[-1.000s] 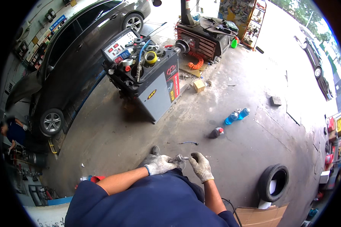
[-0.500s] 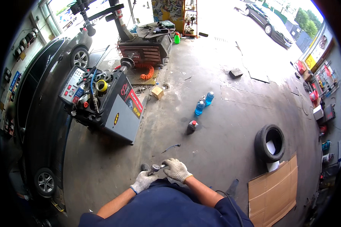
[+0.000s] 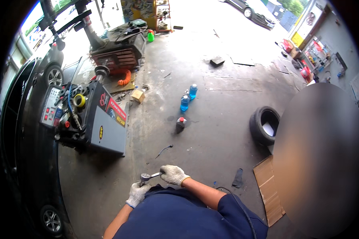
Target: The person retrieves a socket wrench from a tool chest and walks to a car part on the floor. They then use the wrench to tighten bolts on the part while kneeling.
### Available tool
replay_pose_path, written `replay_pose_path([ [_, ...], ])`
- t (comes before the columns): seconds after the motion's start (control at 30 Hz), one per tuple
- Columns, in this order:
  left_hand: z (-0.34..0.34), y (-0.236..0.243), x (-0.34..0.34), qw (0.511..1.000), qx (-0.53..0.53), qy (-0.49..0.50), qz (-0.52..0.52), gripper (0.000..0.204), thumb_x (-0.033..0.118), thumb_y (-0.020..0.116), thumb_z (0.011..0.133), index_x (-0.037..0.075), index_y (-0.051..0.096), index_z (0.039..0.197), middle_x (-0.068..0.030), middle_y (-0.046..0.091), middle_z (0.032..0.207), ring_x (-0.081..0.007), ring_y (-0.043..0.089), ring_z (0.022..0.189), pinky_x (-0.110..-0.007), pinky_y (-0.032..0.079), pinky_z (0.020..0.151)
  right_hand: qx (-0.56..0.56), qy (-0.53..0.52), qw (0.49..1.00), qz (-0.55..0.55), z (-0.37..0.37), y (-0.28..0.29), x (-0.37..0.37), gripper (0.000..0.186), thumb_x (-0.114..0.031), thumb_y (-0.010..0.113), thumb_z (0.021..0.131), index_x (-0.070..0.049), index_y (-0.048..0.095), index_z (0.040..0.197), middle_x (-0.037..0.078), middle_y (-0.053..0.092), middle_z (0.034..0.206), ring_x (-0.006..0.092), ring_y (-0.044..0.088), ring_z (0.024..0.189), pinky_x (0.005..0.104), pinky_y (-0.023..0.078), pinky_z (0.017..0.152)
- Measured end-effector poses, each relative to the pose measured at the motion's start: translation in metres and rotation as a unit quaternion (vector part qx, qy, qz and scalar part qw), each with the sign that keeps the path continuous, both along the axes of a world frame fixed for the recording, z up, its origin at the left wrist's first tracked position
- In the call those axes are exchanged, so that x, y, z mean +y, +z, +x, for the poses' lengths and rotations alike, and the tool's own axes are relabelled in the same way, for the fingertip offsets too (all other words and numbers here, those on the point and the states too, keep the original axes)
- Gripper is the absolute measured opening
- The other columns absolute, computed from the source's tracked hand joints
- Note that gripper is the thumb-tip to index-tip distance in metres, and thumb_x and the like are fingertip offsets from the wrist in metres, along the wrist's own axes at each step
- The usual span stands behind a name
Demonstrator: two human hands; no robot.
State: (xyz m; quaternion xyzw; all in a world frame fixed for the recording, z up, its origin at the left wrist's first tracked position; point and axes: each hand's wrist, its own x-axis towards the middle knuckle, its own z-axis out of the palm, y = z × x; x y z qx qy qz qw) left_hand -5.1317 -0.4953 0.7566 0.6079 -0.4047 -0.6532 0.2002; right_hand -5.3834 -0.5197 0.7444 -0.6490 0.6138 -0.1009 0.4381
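A metal ratchet wrench (image 3: 146, 177) spans my two hands, low in front of my body. White knit work gloves cover both hands. My right hand (image 3: 173, 175) is closed around the end of its handle. At the round head, my left hand (image 3: 138, 194) has its fingers closed just under it; what else those fingers may hold is hidden. A thin dark cable piece (image 3: 164, 150) lies on the floor beyond my hands.
A wheel balancer (image 3: 107, 127) stands at left beside a dark car (image 3: 34, 147). Ahead are a dark red-capped bottle (image 3: 180, 125) and two blue-liquid bottles (image 3: 184, 102). At right are a tyre (image 3: 259, 125), cardboard (image 3: 269, 195) and a large blurred shape (image 3: 323, 159).
My view has turned right, so the surroundings shift left. A large blurred shape now covers the right side. My hands keep hold of the ratchet wrench, whose handle shows more between them.
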Motion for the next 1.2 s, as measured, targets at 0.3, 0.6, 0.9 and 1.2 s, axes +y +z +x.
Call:
replay_pose_path([
  [0.3,0.098,0.013,0.016,0.997,-0.012,0.082,0.004,0.017,0.015,0.076,0.089,0.003,0.07,0.08,0.0025,0.058,0.063,-0.0063,0.047,0.049,-0.028,0.035,0.045,0.017,0.117,0.993,-0.003,0.095,0.018,-0.018,0.032,-0.032,0.064,0.088,-0.009,0.073,0.11,0.019,0.074,0.108,0.0396,0.069,0.104,0.0502,0.054,0.09],
  [0.6,0.273,-0.038,0.067,0.987,0.007,0.161,0.019,0.018,0.018,0.076,0.087,0.007,0.066,0.077,0.0025,0.056,0.064,-0.0081,0.047,0.05,-0.03,0.038,0.046,0.1,0.197,0.973,0.066,0.288,0.021,0.011,0.031,-0.03,0.067,0.085,-0.011,0.077,0.108,0.016,0.076,0.106,0.0375,0.072,0.102,0.0484,0.057,0.088],
  [0.9,0.431,-0.06,0.113,0.959,-0.057,0.268,0.069,0.022,0.027,0.076,0.085,0.007,0.071,0.081,0.0052,0.055,0.065,-0.0084,0.046,0.053,-0.031,0.038,0.05,0.086,0.339,0.932,0.093,0.46,0.065,0.006,0.049,-0.047,0.062,0.093,-0.003,0.073,0.111,0.024,0.073,0.11,0.0416,0.069,0.109,0.0485,0.052,0.095],
  [1.2,0.53,-0.098,0.157,0.908,-0.068,0.413,0.04,0.044,0.045,0.073,0.084,0.002,0.074,0.087,-0.0088,0.071,0.072,-0.0204,0.068,0.065,-0.04,0.052,0.063,0.062,0.476,0.869,0.123,0.645,0.088,-0.031,0.058,-0.049,0.07,0.091,-0.003,0.072,0.125,0.024,0.074,0.116,0.0366,0.07,0.114,0.0431,0.051,0.099],
])
